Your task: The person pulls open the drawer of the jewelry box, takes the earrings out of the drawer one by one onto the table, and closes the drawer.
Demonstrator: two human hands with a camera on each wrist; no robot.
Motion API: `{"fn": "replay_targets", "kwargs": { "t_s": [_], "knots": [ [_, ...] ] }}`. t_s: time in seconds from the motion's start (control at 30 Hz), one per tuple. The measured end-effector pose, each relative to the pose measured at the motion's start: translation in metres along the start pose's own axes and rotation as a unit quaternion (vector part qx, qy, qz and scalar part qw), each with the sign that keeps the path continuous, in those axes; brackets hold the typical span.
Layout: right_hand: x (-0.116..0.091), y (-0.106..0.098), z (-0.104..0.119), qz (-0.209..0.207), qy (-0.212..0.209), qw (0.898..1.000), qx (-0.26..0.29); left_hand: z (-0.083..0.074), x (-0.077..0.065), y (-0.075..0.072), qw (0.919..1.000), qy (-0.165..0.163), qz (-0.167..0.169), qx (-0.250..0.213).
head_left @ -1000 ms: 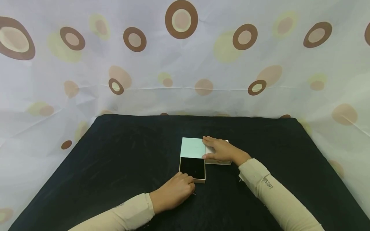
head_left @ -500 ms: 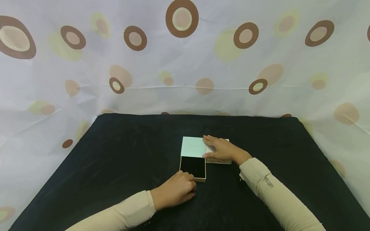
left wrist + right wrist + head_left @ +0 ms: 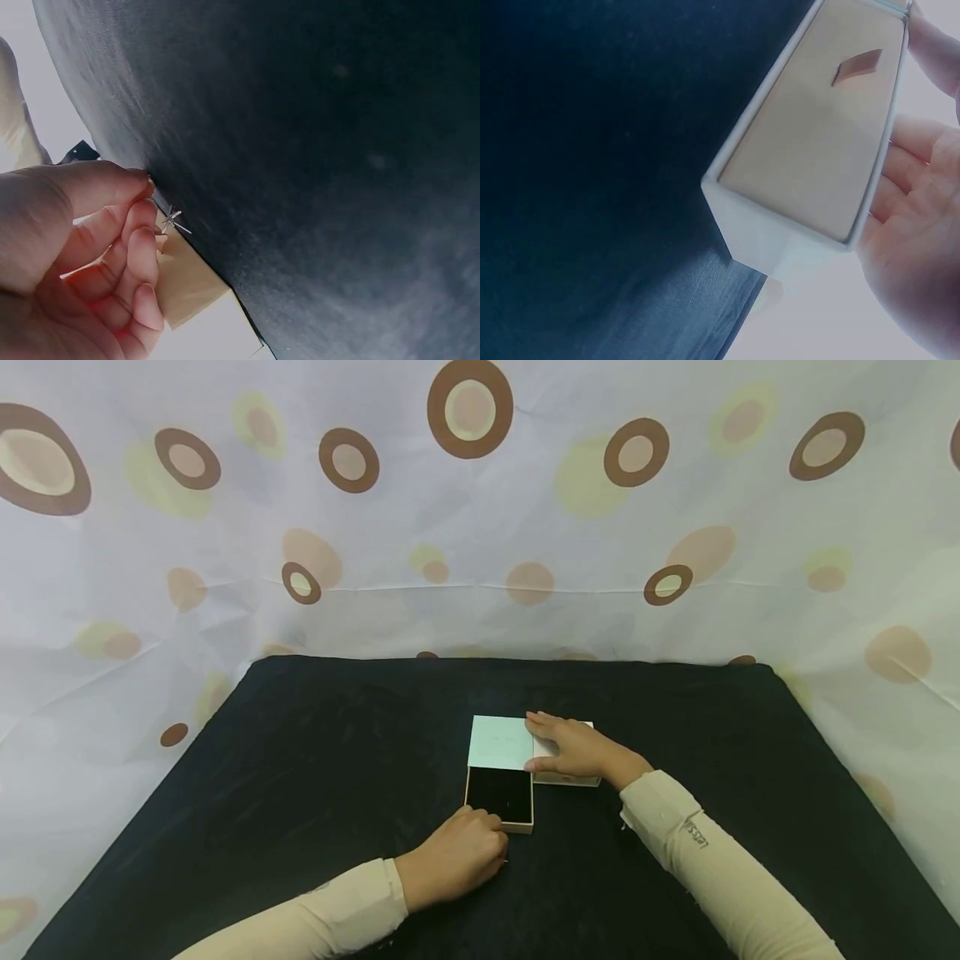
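Observation:
A small box has a mint-green top [image 3: 501,742] on its left part and a white top [image 3: 544,748] on its right part. From the left part a drawer [image 3: 498,793] with a black lining is pulled out toward me. My left hand [image 3: 453,856] is at the drawer's front left corner, fingers curled. A small silver star-shaped piece [image 3: 172,219] sticks out at its fingertips, beside the tan drawer front [image 3: 187,281]. My right hand [image 3: 573,750] rests across the box top, fingers spread. In the right wrist view the right part's tan front [image 3: 810,127] is closed and bears a brown pull tab [image 3: 857,66].
The box stands on a table covered with black cloth [image 3: 337,760]. Behind it hangs a pale curtain [image 3: 420,510] with brown and yellow circles. Cream sleeves [image 3: 720,868] cover both forearms.
The hands, the box and the pulled-out drawer keep nearly the same places. The silver piece by the left thumb looks slightly turned between frames.

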State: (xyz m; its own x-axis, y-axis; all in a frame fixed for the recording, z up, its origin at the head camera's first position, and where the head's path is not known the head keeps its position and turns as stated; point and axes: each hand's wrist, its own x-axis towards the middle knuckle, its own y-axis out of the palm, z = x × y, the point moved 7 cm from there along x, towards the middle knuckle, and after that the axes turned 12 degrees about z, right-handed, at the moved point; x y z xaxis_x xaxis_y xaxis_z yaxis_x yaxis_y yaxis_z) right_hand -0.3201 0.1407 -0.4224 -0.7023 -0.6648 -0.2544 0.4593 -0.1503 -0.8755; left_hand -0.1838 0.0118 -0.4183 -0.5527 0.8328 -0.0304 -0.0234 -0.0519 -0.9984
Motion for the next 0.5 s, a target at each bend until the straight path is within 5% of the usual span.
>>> {"fn": "replay_targets", "kwargs": {
  "t_s": [0.27,0.5],
  "knots": [
    [0.0006,0.0009,0.0001,-0.002,-0.003,1.000,-0.002,0.0011,0.0000,0.0023,0.9999,0.001,-0.014,-0.007],
    [0.0003,0.0013,-0.0003,-0.004,-0.006,1.000,-0.003,0.0025,0.0006,0.0035,0.9996,-0.006,0.006,-0.026]
  ]
}}
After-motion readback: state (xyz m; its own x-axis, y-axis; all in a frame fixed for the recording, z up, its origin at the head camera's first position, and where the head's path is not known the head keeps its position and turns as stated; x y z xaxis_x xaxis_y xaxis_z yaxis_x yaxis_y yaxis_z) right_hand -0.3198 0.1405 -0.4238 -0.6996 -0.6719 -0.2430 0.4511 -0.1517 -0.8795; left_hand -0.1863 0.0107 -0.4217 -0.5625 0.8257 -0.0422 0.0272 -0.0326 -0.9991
